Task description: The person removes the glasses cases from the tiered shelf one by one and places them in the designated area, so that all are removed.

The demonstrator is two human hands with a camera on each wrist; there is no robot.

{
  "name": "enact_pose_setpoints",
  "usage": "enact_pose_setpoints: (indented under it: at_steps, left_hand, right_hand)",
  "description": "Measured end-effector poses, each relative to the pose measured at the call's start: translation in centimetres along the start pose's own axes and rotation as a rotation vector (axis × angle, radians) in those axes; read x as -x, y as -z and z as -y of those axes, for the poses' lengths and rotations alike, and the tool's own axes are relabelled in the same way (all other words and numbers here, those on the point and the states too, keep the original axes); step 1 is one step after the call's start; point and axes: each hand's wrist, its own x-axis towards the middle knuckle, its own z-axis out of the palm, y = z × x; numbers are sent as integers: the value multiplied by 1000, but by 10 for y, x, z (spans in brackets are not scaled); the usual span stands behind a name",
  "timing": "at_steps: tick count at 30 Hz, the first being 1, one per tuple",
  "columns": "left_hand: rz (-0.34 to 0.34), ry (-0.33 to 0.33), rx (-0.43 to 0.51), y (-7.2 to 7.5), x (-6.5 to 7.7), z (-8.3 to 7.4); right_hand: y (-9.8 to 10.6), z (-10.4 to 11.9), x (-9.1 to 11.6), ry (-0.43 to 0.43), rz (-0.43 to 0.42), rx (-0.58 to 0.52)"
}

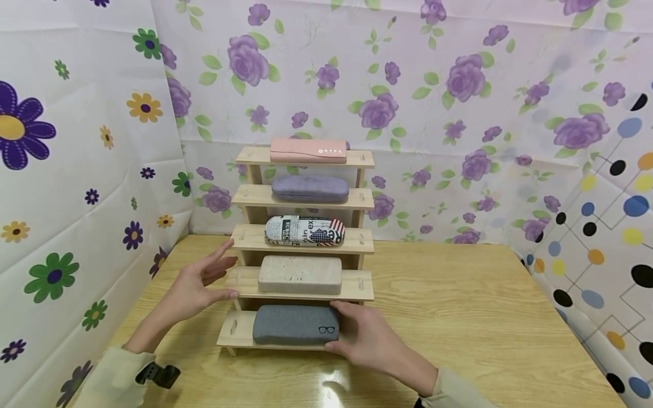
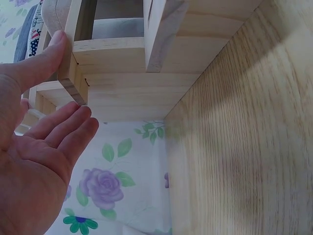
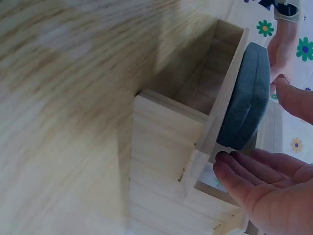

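Observation:
A tiered wooden rack (image 1: 237, 327) carries one glasses case per step. On the lowest step lies a grey-blue glasses case (image 1: 291, 324) with a small glasses print. My right hand (image 1: 369, 337) is at that case's right end, thumb and fingers spread. In the right wrist view a gap shows between the thumb and the grey-blue case (image 3: 246, 95); whether the fingertips touch it, I cannot tell. My left hand (image 1: 191, 286) is beside the rack's left edge, fingers extended. Seen from the left wrist, its thumb and fingertips are at a shelf end (image 2: 73, 83), apparently touching it.
Above sit a beige case (image 1: 300, 274), a newspaper-print case (image 1: 304, 231), a purple case (image 1: 310, 188) and a pink case (image 1: 308, 151) on top. The rack stands on a wood-grain table (image 1: 449, 317). Flowered cloth (image 1: 316, 107) hangs behind, with patterned sheets at both sides.

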Motion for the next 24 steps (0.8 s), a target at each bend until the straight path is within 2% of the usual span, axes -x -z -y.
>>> enact_pose_setpoints:
  at_steps: [13,24]
  left_hand:
    - [-4,30,25,0,1,1]
    - [0,44,21,0,0,0]
  right_hand:
    - [-9,-6,-4,-68,-4,-96]
    - [-8,-9,0,-49,-26,-102]
